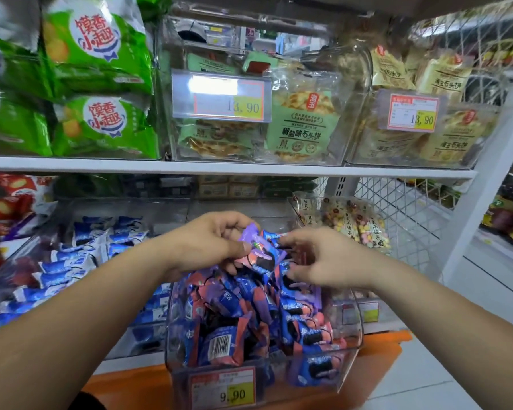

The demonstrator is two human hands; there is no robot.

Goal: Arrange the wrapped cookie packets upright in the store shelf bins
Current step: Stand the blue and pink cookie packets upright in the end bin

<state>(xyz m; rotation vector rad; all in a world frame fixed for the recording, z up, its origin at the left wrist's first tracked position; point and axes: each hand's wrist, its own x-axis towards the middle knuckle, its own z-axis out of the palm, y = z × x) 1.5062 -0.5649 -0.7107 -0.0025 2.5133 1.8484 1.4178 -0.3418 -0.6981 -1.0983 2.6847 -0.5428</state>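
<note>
Two hands (208,242) (320,258); two 13.90 tags (245,107) (413,112); one 9.90 tag (233,395).

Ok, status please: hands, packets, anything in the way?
Left hand grips purple cookie packet. Right hand touches blue packet, grip unclear. Clear bin crowded, nothing blocking.

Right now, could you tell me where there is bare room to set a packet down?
The back of the clear plastic centre bin looks bare, as does the left clear bin behind its blue-and-white wrapped packets. The centre bin's front is heaped with blue, pink and purple wrapped packets.
</note>
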